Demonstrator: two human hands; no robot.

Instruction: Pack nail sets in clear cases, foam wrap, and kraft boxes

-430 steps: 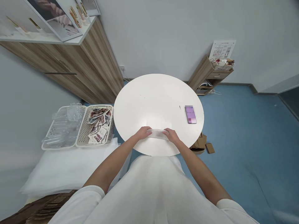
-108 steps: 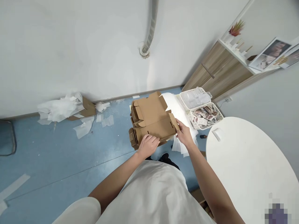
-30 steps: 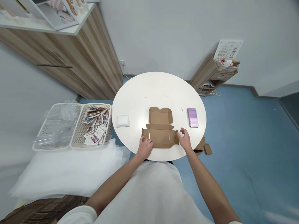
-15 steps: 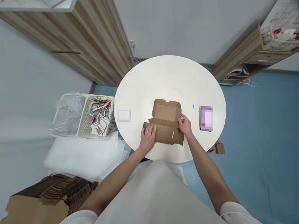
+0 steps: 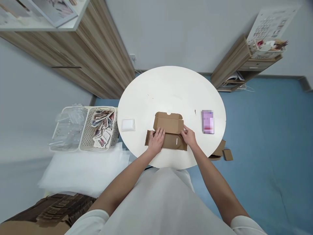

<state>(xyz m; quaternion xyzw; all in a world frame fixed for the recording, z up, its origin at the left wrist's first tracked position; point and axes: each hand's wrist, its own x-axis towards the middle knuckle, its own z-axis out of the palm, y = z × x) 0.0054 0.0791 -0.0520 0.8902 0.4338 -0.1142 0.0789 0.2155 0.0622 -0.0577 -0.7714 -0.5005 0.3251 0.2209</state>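
Note:
A partly folded brown cardboard box (image 5: 171, 141) lies on the round white table in front of me. Its lid panel (image 5: 168, 124), with a notched edge at the far side, is bent up at the crease. My left hand (image 5: 156, 141) rests with fingers spread over the crease on the left part of the cardboard. At the right end of that crease, my right hand (image 5: 188, 135) pinches the panel's corner between thumb and fingers. A small white packet (image 5: 128, 125) lies left of the box, and a blurred purple pack (image 5: 207, 121) lies to the right.
Beside the table (image 5: 171, 85) on the left stand a basket of printed cards (image 5: 111, 140) and a basket of clear plastic bags (image 5: 69, 130). White sheets (image 5: 85, 169) and stacked flat cardboard (image 5: 53, 209) sit nearer me. Cardboard pieces (image 5: 228, 154) are on the floor at right.
My left hand has moved from the box's left end inward onto the crease. The lid panel has tilted up and towards me, with my right hand still at its corner. The view has shifted slightly.

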